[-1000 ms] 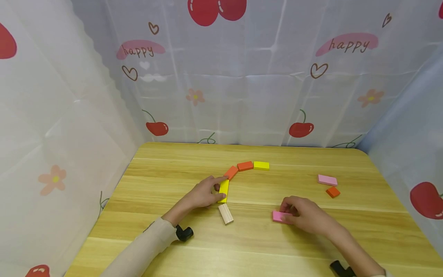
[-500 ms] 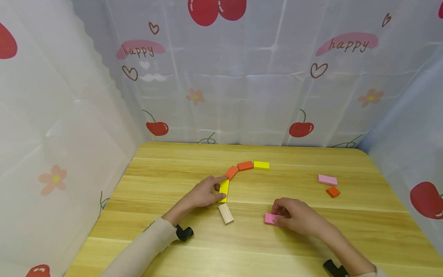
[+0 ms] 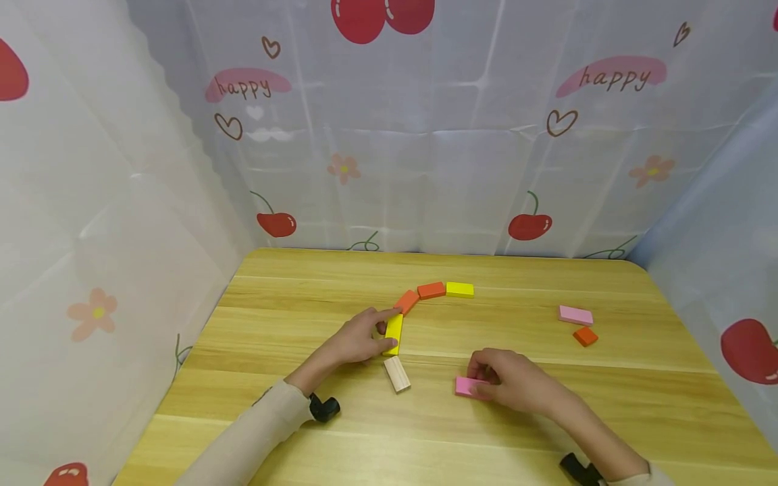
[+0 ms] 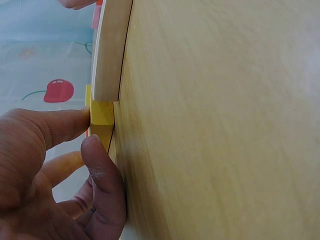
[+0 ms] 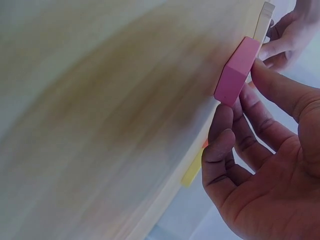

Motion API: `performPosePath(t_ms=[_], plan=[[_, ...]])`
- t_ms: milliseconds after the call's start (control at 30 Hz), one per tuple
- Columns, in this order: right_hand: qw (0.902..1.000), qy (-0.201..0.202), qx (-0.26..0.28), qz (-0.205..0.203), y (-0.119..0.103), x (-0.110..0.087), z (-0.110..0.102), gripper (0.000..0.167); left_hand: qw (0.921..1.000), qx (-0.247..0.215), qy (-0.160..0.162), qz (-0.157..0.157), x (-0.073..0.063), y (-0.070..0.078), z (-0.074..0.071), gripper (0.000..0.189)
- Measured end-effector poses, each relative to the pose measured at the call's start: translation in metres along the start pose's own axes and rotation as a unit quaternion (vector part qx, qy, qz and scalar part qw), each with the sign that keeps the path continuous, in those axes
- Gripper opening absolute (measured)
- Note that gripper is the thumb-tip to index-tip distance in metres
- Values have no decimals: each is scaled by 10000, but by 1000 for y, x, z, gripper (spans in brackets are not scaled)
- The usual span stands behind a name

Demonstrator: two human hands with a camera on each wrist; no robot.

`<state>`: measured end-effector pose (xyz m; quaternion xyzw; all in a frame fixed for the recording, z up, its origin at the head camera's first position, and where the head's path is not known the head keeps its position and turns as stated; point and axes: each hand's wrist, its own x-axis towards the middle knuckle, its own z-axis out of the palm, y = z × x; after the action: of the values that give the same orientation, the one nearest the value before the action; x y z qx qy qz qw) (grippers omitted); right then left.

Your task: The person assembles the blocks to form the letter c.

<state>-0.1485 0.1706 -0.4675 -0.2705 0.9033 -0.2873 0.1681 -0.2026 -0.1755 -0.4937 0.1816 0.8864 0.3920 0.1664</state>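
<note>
A curved row of flat building blocks lies on the wooden table. My left hand (image 3: pixel 355 339) holds the yellow block (image 3: pixel 394 329) in it, index finger at the far end and thumb at the near end. Just beyond is an orange block (image 3: pixel 407 301). A bare-wood block (image 3: pixel 398 375) lies tilted at the row's near end; the left wrist view shows it large beside the yellow one. My right hand (image 3: pixel 516 381) grips a pink block (image 3: pixel 466 387) between thumb and fingers, low over the table to the right of the bare-wood block.
A red-orange block (image 3: pixel 431 290) and another yellow block (image 3: pixel 459 289) form the row's far end. At the right lie a second pink block (image 3: pixel 575 315) and a small orange block (image 3: pixel 585 336). A patterned curtain (image 3: pixel 425 189) surrounds the table's back and sides.
My right hand has slid left with the pink block, closer to the bare-wood block. The left hand and the row have stayed in place.
</note>
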Motion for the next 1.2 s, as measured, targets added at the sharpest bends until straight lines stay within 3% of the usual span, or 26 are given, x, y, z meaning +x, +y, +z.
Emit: performPosePath(t_ms=[1200], plan=[[9979, -267, -253, -535, -37, 24, 22, 14, 9999, 107, -11, -22, 1, 1, 0, 69]])
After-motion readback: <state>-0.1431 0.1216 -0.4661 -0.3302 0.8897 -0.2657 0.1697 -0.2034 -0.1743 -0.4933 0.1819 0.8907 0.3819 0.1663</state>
